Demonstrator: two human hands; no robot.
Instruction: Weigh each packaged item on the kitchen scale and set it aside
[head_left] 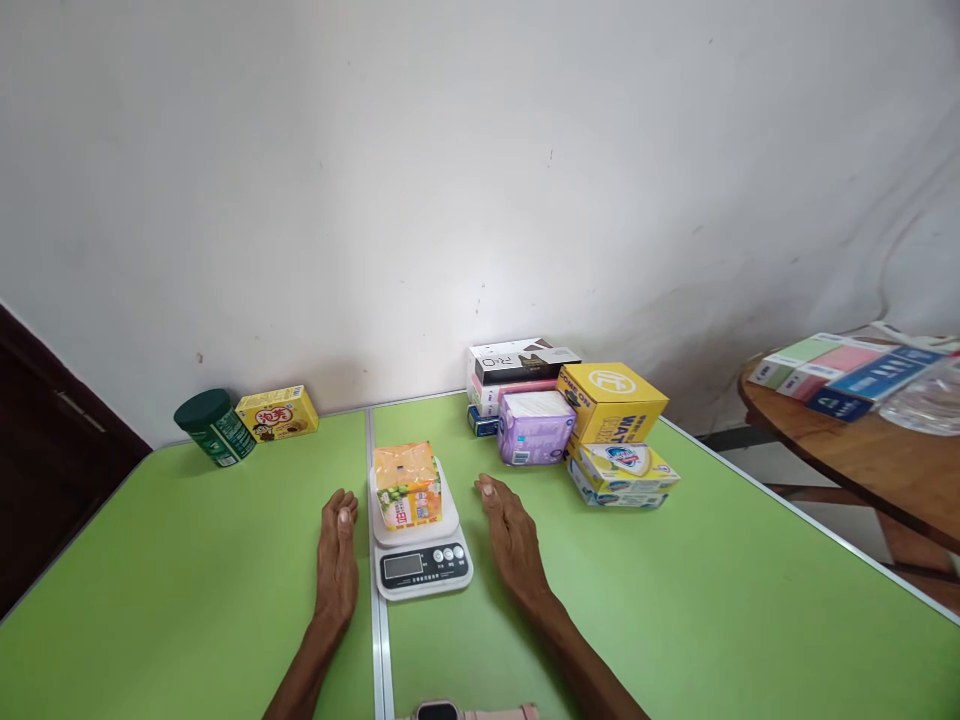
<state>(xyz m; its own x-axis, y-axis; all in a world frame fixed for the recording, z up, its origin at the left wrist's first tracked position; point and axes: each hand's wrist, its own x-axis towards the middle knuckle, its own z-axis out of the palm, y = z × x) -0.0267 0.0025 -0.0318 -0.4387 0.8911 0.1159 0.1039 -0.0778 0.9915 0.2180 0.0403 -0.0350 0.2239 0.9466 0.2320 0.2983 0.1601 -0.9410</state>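
A white kitchen scale [459, 572] lies on the green table, its small display dark. On its platform sits an orange-and-yellow plastic-wrapped pack [407, 487] with fruit pictures and red lettering. My left hand [337, 560] rests just left of the scale, on its edge, fingers extended, holding nothing. To the right of the scale, apart from it, is my right hand [514, 540], likewise stretched out with nothing in it. Neither hand touches the pack.
Behind on the right stand a purple tissue pack [534, 428], a yellow box [611, 400], soap boxes [626, 470] and a white-and-black box [525, 360]. Back left are a green canister [215, 428] and a yellow carton [277, 413]. A pink-strapped watch [438, 711] lies at the front edge.
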